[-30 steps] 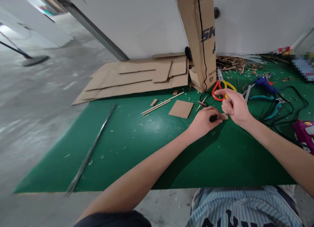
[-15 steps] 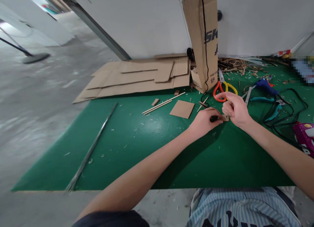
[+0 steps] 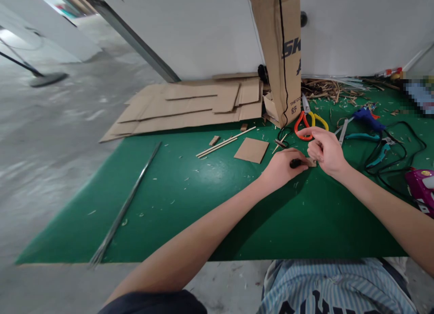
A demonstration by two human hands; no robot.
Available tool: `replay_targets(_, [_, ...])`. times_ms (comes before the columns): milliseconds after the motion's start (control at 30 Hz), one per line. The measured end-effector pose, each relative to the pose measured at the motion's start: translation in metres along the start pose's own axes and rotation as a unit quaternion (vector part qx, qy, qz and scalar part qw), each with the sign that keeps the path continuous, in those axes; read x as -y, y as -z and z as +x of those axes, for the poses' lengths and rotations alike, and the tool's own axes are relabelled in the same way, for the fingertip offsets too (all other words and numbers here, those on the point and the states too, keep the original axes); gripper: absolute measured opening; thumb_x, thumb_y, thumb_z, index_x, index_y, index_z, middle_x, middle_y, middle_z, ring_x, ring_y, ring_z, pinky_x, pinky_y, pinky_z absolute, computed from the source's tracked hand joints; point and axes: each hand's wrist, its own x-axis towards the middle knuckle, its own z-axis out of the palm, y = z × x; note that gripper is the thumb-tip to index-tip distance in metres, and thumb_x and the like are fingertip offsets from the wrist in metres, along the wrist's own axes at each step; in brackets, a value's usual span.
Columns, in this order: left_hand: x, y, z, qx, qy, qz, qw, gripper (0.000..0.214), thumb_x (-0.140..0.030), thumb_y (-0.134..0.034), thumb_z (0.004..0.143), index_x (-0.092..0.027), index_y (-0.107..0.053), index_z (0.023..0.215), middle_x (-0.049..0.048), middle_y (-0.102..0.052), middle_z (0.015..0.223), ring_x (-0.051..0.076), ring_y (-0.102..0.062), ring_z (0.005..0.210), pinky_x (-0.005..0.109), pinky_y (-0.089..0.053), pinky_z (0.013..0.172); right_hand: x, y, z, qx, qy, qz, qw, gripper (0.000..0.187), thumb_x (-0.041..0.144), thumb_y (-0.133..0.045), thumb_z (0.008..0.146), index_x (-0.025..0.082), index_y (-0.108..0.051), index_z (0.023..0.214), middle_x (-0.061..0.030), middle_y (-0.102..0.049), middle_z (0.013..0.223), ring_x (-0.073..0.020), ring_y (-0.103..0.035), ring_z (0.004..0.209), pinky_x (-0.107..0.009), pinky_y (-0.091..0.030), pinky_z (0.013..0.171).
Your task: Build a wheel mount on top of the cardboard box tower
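Observation:
My left hand (image 3: 283, 169) is closed low over the green tabletop, its fingers on a small tan piece (image 3: 311, 162) that looks like cardboard or wood. A short black object (image 3: 294, 163) shows between thumb and fingers; its kind is unclear. Right beside it, my right hand (image 3: 324, 151) has its fingers curled in, the index finger bent out to the left above the tan piece. Whatever that hand pinches, if anything, is hidden. Just beyond lie scissors (image 3: 306, 107) with one red and one yellow handle. Crossed thin sticks (image 3: 279, 145) lie behind my left hand.
A tall cardboard structure (image 3: 276, 56) with a black cord stands behind. Cardboard sheets (image 3: 193, 101), a cardboard square (image 3: 251, 150), thin sticks (image 3: 217, 147) and a wire bundle (image 3: 130, 196) lie leftward. Rightward are a blue glue gun (image 3: 369, 118), teal-handled pliers (image 3: 379, 155) and a magenta device (image 3: 420, 187).
Both hands keep nearly the same place and grip. The camera view has shifted very slightly; nothing else visibly moved.

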Motion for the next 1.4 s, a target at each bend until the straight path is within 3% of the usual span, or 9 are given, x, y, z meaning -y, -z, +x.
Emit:
replay_targets(500, [-0.0022, 0.0009, -0.0005, 0.001, -0.001, 0.014, 1.0, 0.013, -0.01, -0.07, 0.081, -0.02, -0.074, 0.09, 0.0017, -0.076, 0.093, 0.017, -0.069, 0.086, 0.032, -0.055, 0.084, -0.0038, -0.0005, 0.001, -0.001, -0.007, -0.015, 1.0, 0.022, 0.039, -0.054, 0.083, 0.021, -0.066, 0.084, 0.0134, -0.028, 0.033, -0.0075, -0.016, 0.032, -0.028, -0.012, 0.039])
replay_targets(733, [-0.0032, 0.0012, 0.0004, 0.003, -0.001, 0.022, 1.0, 0.017, -0.008, -0.07, 0.079, -0.019, -0.074, 0.091, 0.0015, -0.075, 0.092, 0.016, -0.068, 0.084, 0.029, -0.054, 0.081, -0.0012, -0.005, -0.0006, -0.009, -0.008, -0.012, 1.0, 0.026, 0.031, -0.051, 0.078, 0.022, -0.061, 0.1, 0.0158, -0.03, 0.033, -0.0092, -0.014, 0.031, -0.026, -0.011, 0.037])
replay_targets(1067, [-0.0042, 0.0, 0.0, 0.0, -0.005, 0.026, 1.0, 0.013, -0.011, -0.069, 0.083, -0.02, -0.074, 0.092, 0.002, -0.076, 0.093, 0.016, -0.068, 0.085, 0.031, -0.054, 0.085, -0.0078, -0.0004, 0.0017, -0.017, -0.007, -0.023, 1.0, 0.028, 0.033, -0.047, 0.079, 0.023, -0.061, 0.101, 0.016, -0.026, 0.034, -0.0091, -0.011, 0.032, -0.027, -0.011, 0.036])
replay_targets(1400, [0.0001, -0.0027, 0.0006, -0.01, -0.002, 0.06, 0.998, 0.011, -0.012, -0.071, 0.079, -0.017, -0.072, 0.088, 0.0019, -0.071, 0.085, 0.015, -0.064, 0.075, 0.028, -0.051, 0.073, -0.0082, -0.0079, -0.0021, 0.012, -0.007, -0.063, 0.998, 0.023, 0.039, -0.049, 0.085, 0.023, -0.063, 0.093, 0.0145, -0.026, 0.037, -0.0085, -0.015, 0.033, -0.026, -0.014, 0.037])
